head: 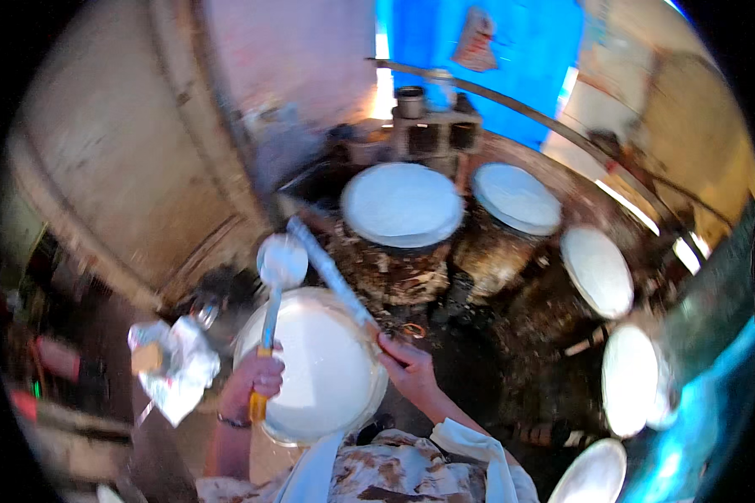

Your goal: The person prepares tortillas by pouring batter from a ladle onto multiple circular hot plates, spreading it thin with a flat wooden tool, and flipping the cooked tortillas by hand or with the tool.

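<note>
My left hand [263, 376] is closed around the yellow handle of a ladle [270, 320]. The ladle's round head, coated white, is raised above the far left rim of a wide tub [380, 391]. White liquid [318, 368] fills the tub directly before me. Between the fingers of my right hand [410, 370], at the tub's right side, is the near end of a long stick [333, 270]. White coats most of the stick, which slants away to the upper left, beyond the tub. Blur hides fine detail on both tools.
Several round white-topped vessels, among them a large one [402, 204] and a smaller one [516, 196], curve along the sooty, earthen hearth [409, 276]. Concrete blocks [437, 133] at the back bear a metal pot [409, 102]. A white plastic bag [185, 371] lies left.
</note>
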Tool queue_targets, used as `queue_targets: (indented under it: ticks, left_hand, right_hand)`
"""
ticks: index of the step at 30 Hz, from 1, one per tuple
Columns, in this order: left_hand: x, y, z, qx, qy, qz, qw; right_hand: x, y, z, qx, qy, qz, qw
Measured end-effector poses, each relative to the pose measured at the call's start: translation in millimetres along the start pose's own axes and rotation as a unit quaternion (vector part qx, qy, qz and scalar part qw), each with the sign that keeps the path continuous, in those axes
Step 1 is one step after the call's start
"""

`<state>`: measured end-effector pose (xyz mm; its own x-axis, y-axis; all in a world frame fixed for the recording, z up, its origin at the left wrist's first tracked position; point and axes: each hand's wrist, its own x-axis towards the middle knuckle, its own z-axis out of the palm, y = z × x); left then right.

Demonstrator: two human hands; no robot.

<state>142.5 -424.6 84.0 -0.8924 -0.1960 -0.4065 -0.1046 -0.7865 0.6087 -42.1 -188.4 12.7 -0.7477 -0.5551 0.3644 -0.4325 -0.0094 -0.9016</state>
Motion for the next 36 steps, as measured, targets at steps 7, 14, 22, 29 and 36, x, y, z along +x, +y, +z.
queue_targets:
  ticks: [7, 14, 22, 29, 36]
  left_hand:
    - [89.0, -75.4, 89.9, 0.164, -0.097, -0.191, 0.963]
    - [107.5, -209.3, 258.2, 0.319, -0.379, -0.346, 0.797]
    - [13.0, -454.2, 375.6, 0.42, -0.595, -0.466, 0.502]
    - [-47.3, -687.3, 327.5, 0.417, -0.81, 0.016, 0.412]
    - [-32.1, -729.0, 380.2, 0.599, -0.728, 0.13, 0.306]
  right_hand:
    - [-98.2, 35.2, -83.5, -0.135, 0.104, 0.109, 0.979]
    - [-258.0, -9.2, -166.6, -0.332, 0.428, 0.197, 0.817]
    - [-435.0, -53.3, -164.2, -0.304, 0.737, 0.301, 0.523]
    - [-530.0, -11.2, -163.1, -0.126, 0.878, 0.257, 0.384]
    - [-531.9, 15.6, -256.6, -0.063, 0.902, 0.154, 0.398]
